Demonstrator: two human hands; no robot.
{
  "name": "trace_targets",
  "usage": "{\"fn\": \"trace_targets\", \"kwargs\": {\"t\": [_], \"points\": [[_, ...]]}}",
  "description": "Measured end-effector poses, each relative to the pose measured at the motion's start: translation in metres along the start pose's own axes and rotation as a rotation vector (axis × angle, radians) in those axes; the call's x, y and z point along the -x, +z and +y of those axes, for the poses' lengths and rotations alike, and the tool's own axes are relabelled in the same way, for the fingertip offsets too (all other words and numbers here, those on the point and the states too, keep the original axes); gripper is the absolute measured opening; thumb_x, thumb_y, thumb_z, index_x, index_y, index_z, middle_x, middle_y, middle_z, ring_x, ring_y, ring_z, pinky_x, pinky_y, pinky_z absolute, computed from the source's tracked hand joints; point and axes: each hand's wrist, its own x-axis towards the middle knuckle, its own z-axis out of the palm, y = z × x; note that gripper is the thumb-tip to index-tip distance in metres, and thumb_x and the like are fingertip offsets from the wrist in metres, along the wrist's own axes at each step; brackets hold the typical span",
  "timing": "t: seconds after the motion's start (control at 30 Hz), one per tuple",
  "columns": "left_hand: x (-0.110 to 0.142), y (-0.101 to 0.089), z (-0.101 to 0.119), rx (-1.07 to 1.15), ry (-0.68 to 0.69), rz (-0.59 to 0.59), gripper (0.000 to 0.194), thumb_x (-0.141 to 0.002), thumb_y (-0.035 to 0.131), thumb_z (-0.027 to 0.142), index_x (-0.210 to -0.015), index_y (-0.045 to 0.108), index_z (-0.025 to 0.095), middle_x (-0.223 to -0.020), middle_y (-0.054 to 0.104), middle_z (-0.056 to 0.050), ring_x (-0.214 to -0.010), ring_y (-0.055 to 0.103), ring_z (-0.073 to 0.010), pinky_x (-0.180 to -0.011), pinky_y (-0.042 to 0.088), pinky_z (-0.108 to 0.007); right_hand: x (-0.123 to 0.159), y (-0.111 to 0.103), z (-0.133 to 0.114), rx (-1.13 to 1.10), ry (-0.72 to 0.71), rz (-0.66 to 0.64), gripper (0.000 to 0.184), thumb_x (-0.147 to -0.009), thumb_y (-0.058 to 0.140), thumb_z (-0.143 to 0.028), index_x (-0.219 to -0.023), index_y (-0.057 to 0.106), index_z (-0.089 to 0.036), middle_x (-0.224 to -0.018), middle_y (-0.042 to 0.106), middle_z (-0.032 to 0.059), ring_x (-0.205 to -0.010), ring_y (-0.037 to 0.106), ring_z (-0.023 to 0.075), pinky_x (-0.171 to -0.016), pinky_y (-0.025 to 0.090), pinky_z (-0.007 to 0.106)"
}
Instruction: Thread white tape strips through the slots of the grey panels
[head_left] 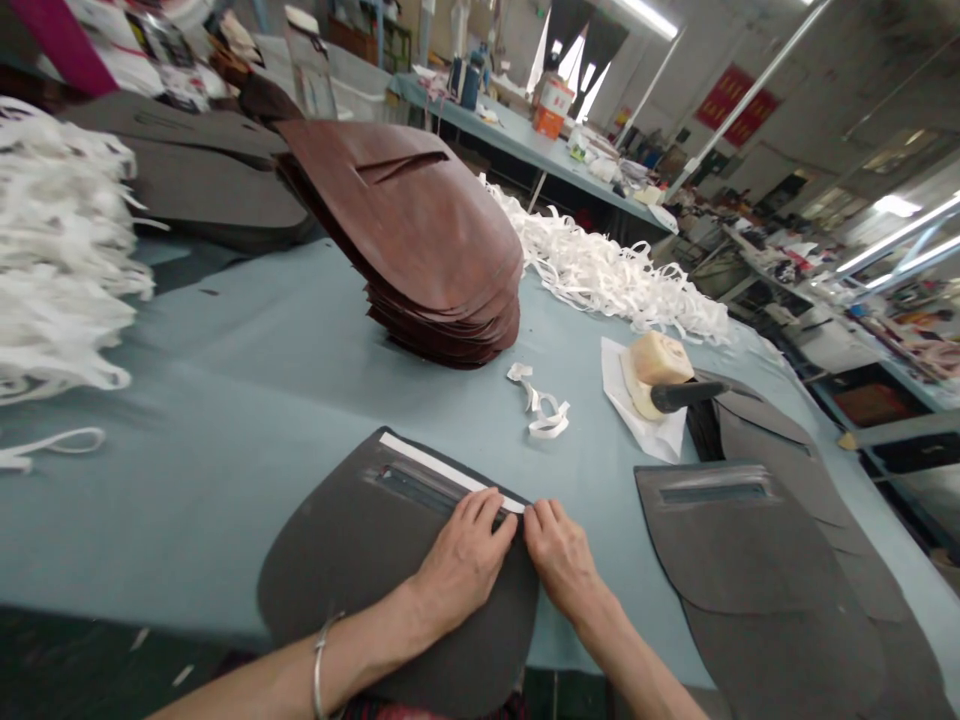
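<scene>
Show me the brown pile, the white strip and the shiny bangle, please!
Stack of brown panels [420, 220]: head view, on the top panel's face.
White strip [442, 472]: head view, on its middle.
Metal bangle [316, 680]: head view, on the band around the forearm.

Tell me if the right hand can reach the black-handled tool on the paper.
Likely yes: only bare blue table covering lies between the right hand and the black-handled tool, though the hand now presses the white strip on the grey panel.
</scene>
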Motion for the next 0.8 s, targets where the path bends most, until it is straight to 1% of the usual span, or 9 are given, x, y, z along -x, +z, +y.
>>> {"fn": "trace_targets", "kwargs": {"t": [0.13,0.2,0.27,0.37,0.43,0.47,0.6,0.7,0.8], "points": [[0.0,-0.003,-0.002,0.028,-0.036,0.035,0.03,-0.084,0.047,0.012,-0.111,0.057,0.018,-0.124,0.048,-0.014,-0.127,0.038,-0.0301,-0.101,0.043,-0.05,-0.02,-0.002,0.007,-0.036,0.045,0.039,0.021,-0.085,0.045,-0.007,-0.072,0.054,-0.02,-0.07,0.055,0.0034,-0.065,0.05,0.016,-0.054,0.034,0.025],[-0.002,-0.005,-0.002,0.039,-0.038,0.032,0.028,-0.084,0.046,0.012,-0.11,0.058,0.017,-0.127,0.046,-0.015,-0.126,0.04,-0.0293,-0.102,0.042,-0.049,-0.029,-0.007,0.007,-0.136,0.113,0.071,0.021,-0.088,0.042,-0.012,-0.074,0.056,-0.019,-0.07,0.056,0.0033,-0.066,0.052,0.0152,-0.056,0.035,0.024],[-0.003,-0.008,-0.002,0.045,-0.039,0.03,0.028,-0.085,0.046,0.012,-0.11,0.058,0.016,-0.128,0.045,-0.016,-0.126,0.04,-0.029,-0.102,0.043,-0.049,-0.033,-0.012,0.004,-0.389,0.229,0.098,0.02,-0.089,0.042,-0.017,-0.079,0.059,-0.019,-0.071,0.059,0.0028,-0.066,0.054,0.0143,-0.059,0.039,0.024],[-0.004,-0.01,-0.001,0.061,-0.038,0.031,0.03,-0.085,0.046,0.012,-0.113,0.056,0.017,-0.126,0.047,-0.015,-0.125,0.041,-0.0289,-0.101,0.043,-0.05,-0.027,-0.015,0.001,-0.954,0.497,0.068,0.02,-0.088,0.049,-0.033,-0.088,0.063,-0.018,-0.071,0.064,0.0026,-0.06,0.057,0.0136,-0.058,0.044,0.025],[-0.004,-0.011,-0.001,0.076,-0.037,0.03,0.029,-0.084,0.047,0.012,-0.111,0.056,0.018,-0.124,0.049,-0.015,-0.125,0.041,-0.0283,-0.101,0.043,-0.05,-0.017,-0.012,0.001,-1.239,0.689,0.051,0.028,-0.083,0.056,-0.042,-0.084,0.065,-0.016,-0.067,0.065,0.003,-0.056,0.057,0.0133,-0.055,0.046,0.025],[-0.004,-0.01,-0.001,0.08,-0.039,0.03,0.027,-0.084,0.047,0.013,-0.109,0.056,0.018,-0.124,0.049,-0.014,-0.125,0.041,-0.0282,-0.101,0.042,-0.051,-0.012,-0.009,0.002,-1.315,0.762,0.055,0.03,-0.08,0.059,-0.044,-0.081,0.066,-0.015,-0.064,0.064,0.003,-0.054,0.056,0.013,-0.054,0.046,0.026],[-0.002,-0.008,-0.002,0.049,-0.055,0.01,0.031,-0.085,0.049,0.02,-0.116,0.052,0.014,-0.125,0.05,-0.015,-0.125,0.041,-0.0296,-0.103,0.042,-0.049,0.003,0.005,0.0,-1.337,0.899,0.132,0.028,-0.072,0.065,-0.041,-0.081,0.064,-0.015,-0.059,0.06,-0.0003,-0.049,0.051,0.0118,-0.048,0.043,0.024],[-0.001,-0.005,-0.003,-0.003,-0.033,-0.019,0.041,-0.088,0.047,0.025,-0.126,0.045,0.011,-0.126,0.05,-0.015,-0.126,0.041,-0.0299,-0.105,0.04,-0.045,0.005,0.014,-0.004,-1.29,0.926,0.174,0.023,-0.069,0.063,-0.035,-0.082,0.062,-0.017,-0.061,0.059,-0.0014,-0.05,0.05,0.0118,-0.047,0.041,0.024],[0.0,-0.003,-0.004,-0.051,-0.017,-0.053,0.044,-0.09,0.045,0.026,-0.132,0.041,0.014,-0.129,0.05,-0.013,-0.128,0.04,-0.0293,-0.105,0.04,-0.044,0.003,0.02,-0.007,-1.228,0.937,0.216,0.015,-0.067,0.059,-0.027,-0.079,0.059,-0.018,-0.063,0.058,-0.0017,-0.055,0.051,0.0123,-0.053,0.043,0.024]]}}
